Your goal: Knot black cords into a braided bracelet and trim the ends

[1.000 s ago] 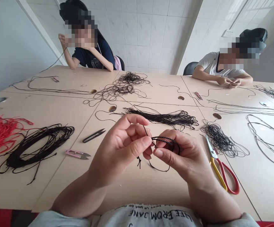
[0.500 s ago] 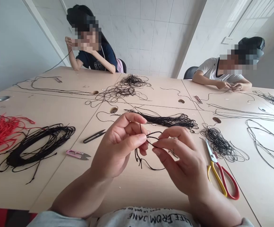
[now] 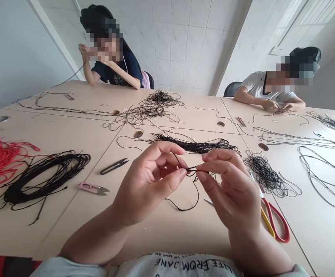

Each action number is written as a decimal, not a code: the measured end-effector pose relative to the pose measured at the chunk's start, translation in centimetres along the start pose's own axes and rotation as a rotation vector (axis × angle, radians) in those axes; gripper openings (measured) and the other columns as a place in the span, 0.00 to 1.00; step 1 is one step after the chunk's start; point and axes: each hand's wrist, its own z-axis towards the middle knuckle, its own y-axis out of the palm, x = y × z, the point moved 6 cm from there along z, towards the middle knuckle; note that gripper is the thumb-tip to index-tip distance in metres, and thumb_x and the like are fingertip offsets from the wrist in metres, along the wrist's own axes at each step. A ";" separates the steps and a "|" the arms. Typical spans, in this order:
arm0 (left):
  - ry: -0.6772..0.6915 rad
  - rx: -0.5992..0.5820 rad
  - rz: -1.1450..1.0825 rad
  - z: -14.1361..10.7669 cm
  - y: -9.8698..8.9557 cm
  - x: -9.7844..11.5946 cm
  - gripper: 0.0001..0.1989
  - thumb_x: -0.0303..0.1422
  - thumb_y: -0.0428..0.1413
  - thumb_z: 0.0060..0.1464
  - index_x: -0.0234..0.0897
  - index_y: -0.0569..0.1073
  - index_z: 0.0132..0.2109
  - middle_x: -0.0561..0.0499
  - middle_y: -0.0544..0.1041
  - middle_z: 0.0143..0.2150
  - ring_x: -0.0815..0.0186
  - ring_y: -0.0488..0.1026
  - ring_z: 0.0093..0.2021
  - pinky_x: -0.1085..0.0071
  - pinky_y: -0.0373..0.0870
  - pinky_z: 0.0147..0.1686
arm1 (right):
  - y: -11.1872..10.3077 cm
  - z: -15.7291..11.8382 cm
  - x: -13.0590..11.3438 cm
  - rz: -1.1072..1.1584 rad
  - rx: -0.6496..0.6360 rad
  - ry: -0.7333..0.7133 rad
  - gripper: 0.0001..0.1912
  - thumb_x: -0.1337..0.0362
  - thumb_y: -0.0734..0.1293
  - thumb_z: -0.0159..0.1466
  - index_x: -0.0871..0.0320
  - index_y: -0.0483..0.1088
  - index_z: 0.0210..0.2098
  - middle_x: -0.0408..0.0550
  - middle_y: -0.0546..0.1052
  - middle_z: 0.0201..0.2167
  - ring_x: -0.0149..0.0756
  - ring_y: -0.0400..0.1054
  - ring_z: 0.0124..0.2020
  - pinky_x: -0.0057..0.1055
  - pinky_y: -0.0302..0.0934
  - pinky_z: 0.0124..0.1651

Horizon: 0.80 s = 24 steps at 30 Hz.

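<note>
Between my hands a black braided cord (image 3: 191, 169) is pinched at two close points above the table. My left hand (image 3: 153, 181) closes thumb and fingers on one part, with a strand running up toward its forefinger. The thumb and fingertips of my right hand (image 3: 228, 188) grip the cord just to the right. A thin loose length of the cord hangs below and curves over the tabletop. Behind my fingers lies a bundle of black cords (image 3: 196, 146), partly hidden by both hands.
Scissors with red and yellow handles (image 3: 277, 219) lie beside my right wrist. Left are black snips (image 3: 114, 166), pink snips (image 3: 94, 188), a black cord coil (image 3: 49, 177) and red cords (image 3: 0, 161). Two people (image 3: 118, 69) (image 3: 271, 88) work with cord across the table (image 3: 77, 227).
My right hand has shifted slightly and its fingertips have come closer to my left. The open loop between them has narrowed, and the hanging braided ends have moved out of sight.
</note>
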 end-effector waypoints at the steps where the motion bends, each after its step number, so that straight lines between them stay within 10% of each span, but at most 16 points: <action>1: -0.016 -0.013 0.007 0.0 0.1 0.0 0.10 0.24 0.62 0.60 0.43 0.75 0.45 0.55 0.80 0.35 0.76 0.72 0.29 0.85 0.71 0.27 | 0.0 0.1 0.0 -0.009 0.007 -0.002 0.11 0.76 0.69 0.66 0.55 0.75 0.42 0.45 0.72 0.42 0.28 0.70 0.45 0.26 0.68 0.47; 24: -0.132 -0.055 0.054 0.4 0.8 -0.6 0.14 0.22 0.63 0.55 0.42 0.73 0.45 0.57 0.80 0.32 0.74 0.73 0.31 0.81 0.70 0.31 | 0.5 0.2 2.1 0.210 -0.122 0.184 0.06 0.68 0.72 0.68 0.51 0.80 0.42 0.44 0.76 0.35 0.32 0.73 0.38 0.31 0.71 0.41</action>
